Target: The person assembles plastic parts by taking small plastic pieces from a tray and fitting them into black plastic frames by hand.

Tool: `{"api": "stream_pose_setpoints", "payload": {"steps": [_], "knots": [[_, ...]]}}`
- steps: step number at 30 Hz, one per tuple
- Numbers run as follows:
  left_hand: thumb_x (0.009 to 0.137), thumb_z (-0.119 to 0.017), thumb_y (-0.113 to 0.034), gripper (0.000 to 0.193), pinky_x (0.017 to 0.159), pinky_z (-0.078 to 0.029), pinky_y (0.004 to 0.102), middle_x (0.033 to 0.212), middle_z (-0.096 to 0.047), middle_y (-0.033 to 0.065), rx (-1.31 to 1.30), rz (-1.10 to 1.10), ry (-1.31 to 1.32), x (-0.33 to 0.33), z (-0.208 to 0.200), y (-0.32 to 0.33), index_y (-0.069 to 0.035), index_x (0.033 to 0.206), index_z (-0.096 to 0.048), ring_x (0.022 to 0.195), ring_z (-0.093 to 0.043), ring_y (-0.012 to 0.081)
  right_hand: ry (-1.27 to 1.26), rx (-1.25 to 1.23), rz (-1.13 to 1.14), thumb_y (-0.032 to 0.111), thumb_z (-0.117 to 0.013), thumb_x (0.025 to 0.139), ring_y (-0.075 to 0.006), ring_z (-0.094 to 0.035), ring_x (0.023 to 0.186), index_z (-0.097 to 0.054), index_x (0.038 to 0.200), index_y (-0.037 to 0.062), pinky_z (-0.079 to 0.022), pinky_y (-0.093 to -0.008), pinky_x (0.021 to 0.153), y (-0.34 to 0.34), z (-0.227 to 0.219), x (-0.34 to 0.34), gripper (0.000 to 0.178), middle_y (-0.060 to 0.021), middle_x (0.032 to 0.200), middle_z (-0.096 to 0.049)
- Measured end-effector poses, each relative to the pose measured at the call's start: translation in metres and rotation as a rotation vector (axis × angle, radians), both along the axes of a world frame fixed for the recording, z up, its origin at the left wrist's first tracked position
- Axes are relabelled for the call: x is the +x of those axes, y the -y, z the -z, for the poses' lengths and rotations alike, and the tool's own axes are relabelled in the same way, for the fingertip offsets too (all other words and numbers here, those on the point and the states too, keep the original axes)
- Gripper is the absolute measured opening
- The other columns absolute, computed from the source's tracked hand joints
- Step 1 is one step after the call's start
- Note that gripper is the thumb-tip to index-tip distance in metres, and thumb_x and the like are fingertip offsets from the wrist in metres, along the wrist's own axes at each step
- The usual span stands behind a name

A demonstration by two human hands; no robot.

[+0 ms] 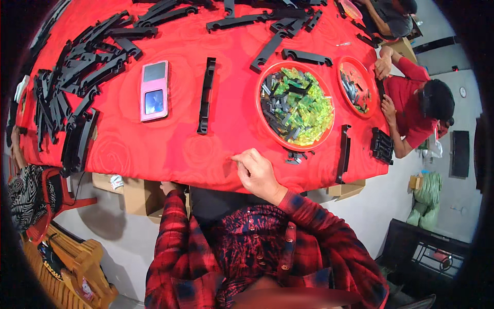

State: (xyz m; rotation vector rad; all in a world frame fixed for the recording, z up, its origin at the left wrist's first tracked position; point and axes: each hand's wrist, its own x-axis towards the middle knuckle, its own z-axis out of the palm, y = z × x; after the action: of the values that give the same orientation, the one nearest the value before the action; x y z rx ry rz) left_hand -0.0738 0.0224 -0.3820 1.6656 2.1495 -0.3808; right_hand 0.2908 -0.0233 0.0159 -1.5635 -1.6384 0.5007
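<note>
My right hand (pixel 258 174) is over the near edge of the red-covered table (pixel 198 149), its fingers curled in. No object shows between them, and what they hold, if anything, is hidden. My left hand (pixel 168 187) is low at the table's front edge, beside a cardboard box; its fingers are mostly hidden. Beyond my right hand stands a round red basin (pixel 263 127) heaped with yellow-green translucent pieces (pixel 309 116) and small black pieces (pixel 272 114). A few small dark and grey pieces (pixel 295 157) lie by its near rim. One long black plastic bar (pixel 207 96) lies ahead, apart from both hands.
Many black bars (pixel 77 77) are piled at the left and far side. A pink device (pixel 155 91) lies left of centre. Another black bar (pixel 343 154) is at right. A co-worker in red (pixel 411 100) sits by a second red basin (pixel 371 85). Cardboard boxes (pixel 141 198) stand below.
</note>
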Motion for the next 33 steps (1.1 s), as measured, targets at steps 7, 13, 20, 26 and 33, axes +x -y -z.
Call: {"api": "stream_pose_setpoints", "payload": {"steps": [7,13,20,26,33], "knots": [[0.084,-0.073,-0.029,0.046,0.095,-0.05,0.044,0.127,-0.065,0.0164,0.326,0.348,0.243,-0.068,0.038,0.0,-0.006,0.122,-0.064,0.119,-0.06,0.0337,-0.062,0.03,-0.022,-0.01,-0.062,0.079,-0.0279,-0.063,0.074,-0.067,0.1,-0.0003,-0.052,-0.0372,0.065,-0.002,0.0,-0.005,0.024,-0.0123,0.081,-0.059],[0.09,-0.064,-0.014,0.029,0.073,-0.05,0.0421,0.088,-0.06,0.0125,0.721,-1.228,0.865,-0.036,-0.15,0.041,0.005,0.11,-0.058,0.075,-0.06,0.027,0.007,0.015,0.036,-0.011,-0.062,0.079,-0.0274,-0.062,0.072,-0.068,0.1,-0.0008,-0.051,-0.0365,0.062,0.002,0.008,-0.002,0.023,-0.0136,0.084,-0.06],[0.099,-0.059,-0.015,0.034,0.086,-0.047,0.0299,0.12,-0.062,0.0056,0.873,-0.61,1.032,0.047,-0.416,0.004,0.001,0.129,-0.055,0.101,-0.058,0.0154,-0.017,0.051,-0.003,-0.007,-0.064,0.077,-0.0336,-0.064,0.077,-0.065,0.1,0.0015,-0.053,-0.0426,0.067,0.002,0.005,0.0,0.025,-0.0143,0.088,-0.059],[0.09,-0.069,-0.028,0.055,0.092,-0.05,0.0443,0.122,-0.062,0.0254,0.806,0.432,0.741,0.205,-0.432,-0.108,0.003,0.132,-0.053,0.11,-0.062,0.0384,-0.047,0.101,-0.071,-0.009,-0.062,0.081,-0.0325,-0.063,0.077,-0.066,0.1,-0.0012,-0.053,-0.0396,0.068,0.005,0.005,0.004,0.02,-0.0152,0.088,-0.06],[0.084,-0.075,-0.031,0.072,0.086,-0.053,0.0491,0.107,-0.061,0.0249,0.652,0.539,0.235,0.277,-0.405,-0.139,0.003,0.14,-0.043,0.102,-0.062,0.0412,-0.041,0.0,-0.083,-0.008,-0.063,0.083,-0.0322,-0.064,0.081,-0.065,0.106,-0.0019,-0.053,-0.0369,0.069,0.049,-0.03,0.028,0.024,-0.0159,0.091,-0.061]]}}
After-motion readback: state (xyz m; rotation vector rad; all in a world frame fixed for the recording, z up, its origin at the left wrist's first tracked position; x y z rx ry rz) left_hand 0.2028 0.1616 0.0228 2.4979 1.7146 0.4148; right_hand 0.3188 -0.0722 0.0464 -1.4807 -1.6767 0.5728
